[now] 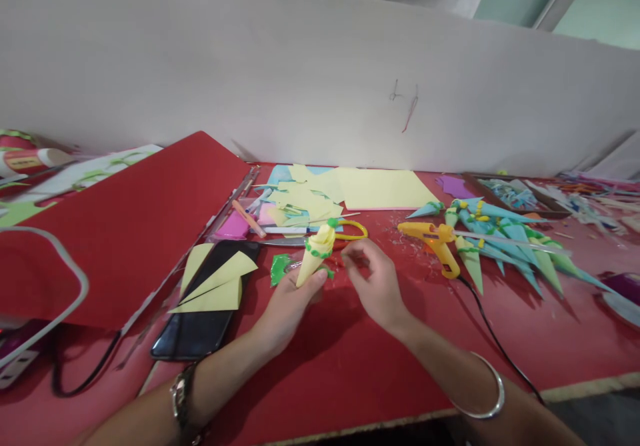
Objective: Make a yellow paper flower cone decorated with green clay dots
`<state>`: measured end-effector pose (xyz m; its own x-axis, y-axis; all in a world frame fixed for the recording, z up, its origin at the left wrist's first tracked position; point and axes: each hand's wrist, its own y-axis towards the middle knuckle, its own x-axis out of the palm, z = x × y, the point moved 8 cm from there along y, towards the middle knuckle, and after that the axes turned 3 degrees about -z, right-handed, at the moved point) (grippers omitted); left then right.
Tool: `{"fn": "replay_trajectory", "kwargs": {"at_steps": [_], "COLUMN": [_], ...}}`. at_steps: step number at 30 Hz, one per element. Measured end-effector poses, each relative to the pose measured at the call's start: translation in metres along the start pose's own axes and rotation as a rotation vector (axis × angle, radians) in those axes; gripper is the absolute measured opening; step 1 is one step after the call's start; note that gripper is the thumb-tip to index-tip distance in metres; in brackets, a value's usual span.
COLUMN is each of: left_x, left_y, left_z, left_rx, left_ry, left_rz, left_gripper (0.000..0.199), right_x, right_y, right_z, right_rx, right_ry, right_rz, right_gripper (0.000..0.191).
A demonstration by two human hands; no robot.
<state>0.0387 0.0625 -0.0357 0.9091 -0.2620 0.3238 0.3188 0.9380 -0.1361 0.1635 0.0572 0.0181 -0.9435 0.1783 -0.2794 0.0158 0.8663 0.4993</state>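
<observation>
My left hand [287, 309] grips a pale yellow paper cone [309, 264] in the middle of the view. Yellow swirled stuff like modelling clay tops it, with a green ring around its rim and a green blob at the tip. Just right of the cone, and apart from it, my right hand [375, 283] is closed in a pinch; anything between its fingertips is too small to make out. Behind the left hand lies a green packet [281, 269], partly hidden. Yellow-handled scissors [357, 231] lie beyond the cone, their blades pointing left.
A yellow glue gun [433, 236] with its cord lies on the red table at right, against a pile of blue and green paper cones [510, 233]. Yellow paper sheets [383, 189] lie at the back. Folded paper pieces [220, 286] rest on a black phone [187, 336] at left.
</observation>
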Motion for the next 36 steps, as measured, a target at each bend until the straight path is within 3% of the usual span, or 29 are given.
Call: {"fn": "replay_trajectory", "kwargs": {"at_steps": [5, 10, 14, 18, 21, 25, 30, 33, 36], "left_x": [0.017, 0.026, 0.030, 0.029, 0.030, 0.038, 0.050, 0.050, 0.045], "left_y": [-0.003, -0.007, -0.010, -0.009, -0.011, -0.020, -0.035, -0.034, -0.025], "left_z": [-0.006, -0.007, -0.009, -0.014, -0.021, -0.026, -0.027, -0.029, -0.030], "left_rx": [-0.064, -0.160, -0.246, -0.248, -0.280, -0.346, -0.442, -0.463, -0.447], "left_ry": [-0.121, -0.199, -0.251, -0.183, -0.134, 0.052, 0.213, 0.140, -0.036], "left_rz": [-0.211, -0.293, -0.328, -0.325, -0.355, -0.513, -0.776, -0.727, -0.567], "left_gripper": [0.045, 0.043, 0.042, 0.040, 0.035, 0.029, 0.017, 0.010, 0.016], "right_x": [0.001, 0.022, 0.028, 0.030, 0.031, 0.031, 0.017, 0.007, 0.004], "right_y": [0.004, 0.000, 0.002, 0.001, -0.002, -0.001, 0.008, 0.012, 0.012], "right_z": [0.028, 0.037, 0.023, 0.004, -0.002, 0.005, 0.020, 0.029, 0.035], "right_rx": [0.221, 0.418, 0.394, 0.315, 0.308, 0.331, 0.345, 0.366, 0.407], "right_ry": [0.241, 0.755, 1.075, 1.159, 1.152, 1.116, 1.114, 1.092, 1.062], "right_rz": [-0.016, -0.087, -0.205, -0.390, -0.454, -0.391, -0.164, -0.059, -0.020], "right_gripper": [0.016, 0.016, 0.014, 0.013, 0.011, 0.010, 0.007, 0.007, 0.009]}}
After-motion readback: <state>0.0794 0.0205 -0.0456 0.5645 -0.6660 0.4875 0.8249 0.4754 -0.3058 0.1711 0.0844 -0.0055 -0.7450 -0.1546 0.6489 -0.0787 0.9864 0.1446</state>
